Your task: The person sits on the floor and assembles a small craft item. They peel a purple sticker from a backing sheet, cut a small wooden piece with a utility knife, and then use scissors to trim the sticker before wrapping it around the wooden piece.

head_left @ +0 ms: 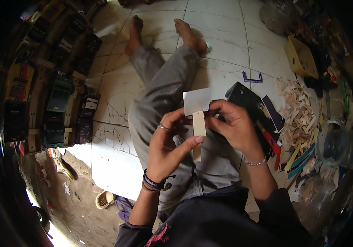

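Above my lap, a small flat piece of pale wood hangs upright between my hands. The thumb of my left hand presses on its lower end, with the fingers curled behind. A white paper piece, slightly bent, stands at the wood's top end and overlaps it. My right hand is closed at the right side of the paper, thumb and fingertips pinched together there. Below my left thumb, a narrower wooden end shows. How the pieces join behind my fingers is hidden.
On the tiled floor to my right lie a heap of small wooden pieces, red-handled scissors, a black sheet and a purple bracket-shaped piece. A yellow tub stands beyond. Racks with dark goods line the left.
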